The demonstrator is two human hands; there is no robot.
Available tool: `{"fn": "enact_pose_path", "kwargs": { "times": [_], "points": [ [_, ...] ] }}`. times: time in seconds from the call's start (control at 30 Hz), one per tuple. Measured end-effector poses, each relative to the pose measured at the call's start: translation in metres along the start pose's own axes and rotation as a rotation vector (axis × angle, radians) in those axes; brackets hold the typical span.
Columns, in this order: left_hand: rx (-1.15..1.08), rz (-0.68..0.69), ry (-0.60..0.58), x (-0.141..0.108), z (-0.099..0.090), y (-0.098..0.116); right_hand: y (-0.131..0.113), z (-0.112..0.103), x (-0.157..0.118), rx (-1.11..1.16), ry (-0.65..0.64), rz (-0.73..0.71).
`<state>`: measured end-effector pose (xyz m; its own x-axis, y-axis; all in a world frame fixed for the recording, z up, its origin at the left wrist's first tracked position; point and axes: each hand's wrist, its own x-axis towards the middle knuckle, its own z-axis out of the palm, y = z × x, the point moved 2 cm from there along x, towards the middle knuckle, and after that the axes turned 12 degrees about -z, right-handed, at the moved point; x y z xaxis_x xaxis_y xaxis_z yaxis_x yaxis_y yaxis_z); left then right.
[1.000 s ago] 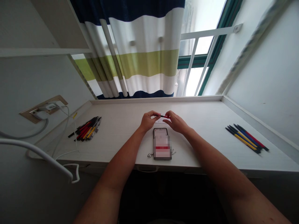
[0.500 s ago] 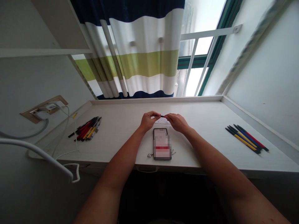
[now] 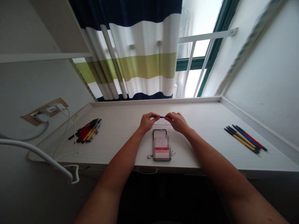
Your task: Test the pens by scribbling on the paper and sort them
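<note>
2 hands (image 3: 147, 122) pinch slim red pen (image 3: 162, 117)

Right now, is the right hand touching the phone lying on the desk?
Apart: in the head view, the right hand sits beyond the phone, with white desk showing between them.

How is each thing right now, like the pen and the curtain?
Left hand, pinching the pen.
Right hand, pinching the pen.
Red-and-black pen, held between both hands.
Phone, lying flat, screen blurred.
Pile of pens, heaped messily.
Row of pens, side by side.
Curtain, partly drawn.
Charger, plugged in.
</note>
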<state>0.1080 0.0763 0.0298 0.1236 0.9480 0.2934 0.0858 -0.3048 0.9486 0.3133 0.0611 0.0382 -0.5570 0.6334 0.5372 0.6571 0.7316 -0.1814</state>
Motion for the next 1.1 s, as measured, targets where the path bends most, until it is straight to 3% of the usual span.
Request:
{"fn": "enact_pose_path", "kwargs": {
  "times": [0.1, 0.23, 0.4, 0.53, 0.63, 0.8, 0.87, 0.93, 1.1],
  "points": [
    [-0.002, -0.006, -0.007, -0.001, 0.001, 0.001, 0.002, -0.001, -0.001, 0.025, -0.015, 0.034],
    [-0.022, -0.021, 0.001, -0.001, 0.0, 0.003, 0.003, -0.005, -0.002, 0.083, 0.068, 0.023],
    [0.016, -0.017, -0.024, -0.001, -0.002, 0.004, 0.004, -0.003, -0.003, 0.121, -0.009, 0.063],
    [0.045, -0.026, -0.065, -0.001, -0.005, 0.0, 0.003, -0.005, -0.004, 0.177, 0.033, 0.07],
    [0.255, -0.016, -0.152, -0.001, -0.007, -0.004, 0.001, -0.008, -0.005, 0.128, 0.022, 0.013],
    [0.613, 0.156, -0.21, -0.002, -0.008, -0.003, 0.007, -0.009, -0.007, 0.126, -0.037, -0.042],
    [0.654, 0.212, -0.218, -0.002, -0.005, -0.002, 0.012, -0.008, -0.008, 0.229, -0.052, 0.016],
    [0.655, 0.24, -0.179, -0.003, -0.001, -0.001, 0.016, -0.008, -0.009, 0.423, 0.013, 0.117],
    [0.546, 0.198, 0.032, -0.008, 0.005, 0.003, 0.013, -0.01, -0.005, 1.154, 0.385, 0.384]
  ]
}}
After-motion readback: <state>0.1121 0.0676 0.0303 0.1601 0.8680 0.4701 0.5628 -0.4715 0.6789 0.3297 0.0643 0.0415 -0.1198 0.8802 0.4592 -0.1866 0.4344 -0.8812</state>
